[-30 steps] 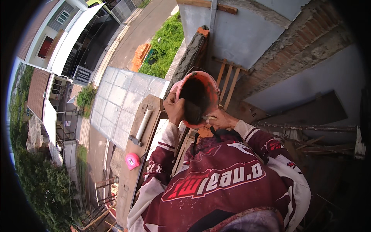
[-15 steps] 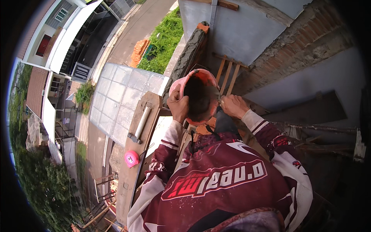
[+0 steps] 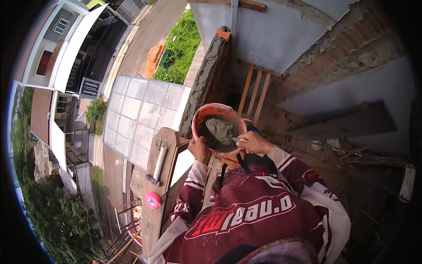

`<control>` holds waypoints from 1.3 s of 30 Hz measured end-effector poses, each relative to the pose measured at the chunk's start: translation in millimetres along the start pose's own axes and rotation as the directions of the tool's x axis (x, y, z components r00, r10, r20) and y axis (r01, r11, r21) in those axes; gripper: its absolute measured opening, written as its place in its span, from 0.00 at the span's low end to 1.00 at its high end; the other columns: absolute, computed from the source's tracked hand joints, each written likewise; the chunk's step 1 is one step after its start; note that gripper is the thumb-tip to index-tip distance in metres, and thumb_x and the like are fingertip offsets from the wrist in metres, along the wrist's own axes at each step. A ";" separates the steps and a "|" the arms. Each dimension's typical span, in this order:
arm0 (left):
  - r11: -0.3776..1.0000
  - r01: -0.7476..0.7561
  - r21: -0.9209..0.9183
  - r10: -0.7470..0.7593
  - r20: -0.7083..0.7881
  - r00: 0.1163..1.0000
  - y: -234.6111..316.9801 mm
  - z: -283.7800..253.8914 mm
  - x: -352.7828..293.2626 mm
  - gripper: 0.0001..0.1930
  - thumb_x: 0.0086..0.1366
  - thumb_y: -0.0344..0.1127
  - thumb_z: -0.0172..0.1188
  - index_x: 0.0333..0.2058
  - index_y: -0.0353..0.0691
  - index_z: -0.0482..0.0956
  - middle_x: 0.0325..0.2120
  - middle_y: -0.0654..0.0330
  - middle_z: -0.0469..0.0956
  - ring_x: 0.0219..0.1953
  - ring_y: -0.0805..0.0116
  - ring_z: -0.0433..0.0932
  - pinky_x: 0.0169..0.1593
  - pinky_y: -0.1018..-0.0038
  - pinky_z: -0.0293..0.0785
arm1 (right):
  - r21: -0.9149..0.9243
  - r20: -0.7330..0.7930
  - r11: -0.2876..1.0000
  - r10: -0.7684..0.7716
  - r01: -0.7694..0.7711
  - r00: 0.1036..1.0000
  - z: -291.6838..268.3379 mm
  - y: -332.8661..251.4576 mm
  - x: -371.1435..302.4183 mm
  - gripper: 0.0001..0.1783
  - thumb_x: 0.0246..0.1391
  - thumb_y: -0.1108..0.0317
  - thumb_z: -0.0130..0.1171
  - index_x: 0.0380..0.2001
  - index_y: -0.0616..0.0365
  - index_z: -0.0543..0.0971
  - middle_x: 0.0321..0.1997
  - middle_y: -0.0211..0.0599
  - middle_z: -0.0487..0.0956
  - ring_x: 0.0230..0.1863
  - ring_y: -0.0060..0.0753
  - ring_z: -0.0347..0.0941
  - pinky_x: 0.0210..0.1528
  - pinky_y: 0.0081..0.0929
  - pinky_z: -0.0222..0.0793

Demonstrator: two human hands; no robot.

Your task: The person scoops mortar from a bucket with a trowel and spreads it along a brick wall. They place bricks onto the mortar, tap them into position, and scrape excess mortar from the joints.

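My left hand is closed on the near left rim of an orange bucket, which sits at the near end of a low wall. Inside the bucket rests a heap of wet grey mortar. My right hand is at the bucket's right rim, its fingers wrapped round the pale handle of a trowel. The trowel's blade is hidden by the mortar. Ahead of the bucket, the wall top carries a thick bed of grey mortar, with an orange brick at its far end.
To my left, a wooden plank bears a pale-handled hammer and a pink tape measure. Beyond it lies a gridded translucent roof. A wooden ladder-like frame leans on the right, and a thin line runs along the wall.
The bucket has come down and nearer, turning from tipped to more upright, so the mortar inside shows. Both hands moved with it, and the right hand is now farther over the rim.
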State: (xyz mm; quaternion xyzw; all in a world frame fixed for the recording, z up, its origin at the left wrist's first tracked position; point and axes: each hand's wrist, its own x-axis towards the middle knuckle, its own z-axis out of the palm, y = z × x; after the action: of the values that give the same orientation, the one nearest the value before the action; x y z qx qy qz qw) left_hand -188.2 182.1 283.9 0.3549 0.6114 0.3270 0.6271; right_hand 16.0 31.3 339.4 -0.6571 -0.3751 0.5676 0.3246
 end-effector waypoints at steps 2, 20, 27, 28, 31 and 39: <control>0.999 0.044 -0.011 -0.045 -0.109 0.993 -20.9 10.7 0.0 0.01 0.52 0.22 0.58 0.23 0.34 0.75 0.21 0.64 0.75 0.21 0.75 0.71 0.27 0.75 0.66 | 0.072 -0.054 0.997 0.007 -0.003 0.999 -20.2 5.6 20.0 0.16 0.62 0.61 0.60 0.27 0.64 0.78 0.19 0.32 0.77 0.19 0.23 0.74 0.22 0.27 0.69; 0.990 0.143 -0.002 -0.136 -0.328 0.935 -47.8 29.8 -70.3 0.17 0.53 0.20 0.52 0.42 0.26 0.82 0.33 0.61 0.82 0.29 0.73 0.80 0.33 0.78 0.76 | 0.903 -0.347 0.323 0.163 0.282 0.924 -293.9 -17.7 491.6 0.16 0.65 0.57 0.56 0.40 0.61 0.73 0.31 0.37 0.77 0.26 0.28 0.76 0.26 0.27 0.76; 0.991 0.134 0.023 -0.122 -0.290 0.949 -55.6 33.2 -66.9 0.17 0.52 0.22 0.54 0.41 0.27 0.81 0.32 0.61 0.82 0.27 0.73 0.79 0.31 0.77 0.75 | 0.974 -0.175 0.150 0.029 0.169 0.984 -257.9 11.2 477.1 0.18 0.66 0.55 0.52 0.42 0.62 0.73 0.30 0.38 0.77 0.26 0.31 0.76 0.24 0.28 0.76; 0.977 0.202 0.069 -0.170 -0.323 0.931 -54.9 32.9 -65.1 0.17 0.52 0.22 0.54 0.41 0.27 0.81 0.32 0.61 0.82 0.27 0.74 0.78 0.30 0.77 0.75 | 0.923 -0.238 0.331 0.085 0.198 0.968 -254.9 8.0 466.6 0.19 0.65 0.54 0.52 0.41 0.62 0.73 0.30 0.39 0.77 0.25 0.31 0.76 0.23 0.29 0.76; 0.966 0.237 0.104 -0.195 -0.309 0.931 -52.0 34.1 -60.5 0.17 0.51 0.22 0.54 0.41 0.27 0.81 0.31 0.62 0.81 0.26 0.74 0.78 0.29 0.77 0.74 | 0.718 -0.444 0.664 0.206 0.209 0.872 -260.0 -11.1 456.4 0.20 0.63 0.55 0.53 0.38 0.66 0.73 0.27 0.43 0.76 0.20 0.38 0.77 0.20 0.36 0.75; 0.991 0.092 0.093 -0.071 -0.210 0.975 -53.0 27.5 -68.9 0.16 0.53 0.22 0.56 0.41 0.29 0.81 0.30 0.64 0.81 0.27 0.75 0.77 0.31 0.78 0.74 | -0.221 -0.654 0.955 0.008 -0.201 0.756 -348.4 -42.3 533.6 0.13 0.62 0.71 0.50 0.36 0.67 0.83 0.36 0.52 0.84 0.34 0.49 0.84 0.34 0.41 0.79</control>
State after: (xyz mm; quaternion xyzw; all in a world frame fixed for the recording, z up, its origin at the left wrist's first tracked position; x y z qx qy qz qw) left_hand -164.7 94.5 276.0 0.3252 0.7031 0.3043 0.5544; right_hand 395.1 512.2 157.8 -0.8709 -0.2782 0.2652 0.3062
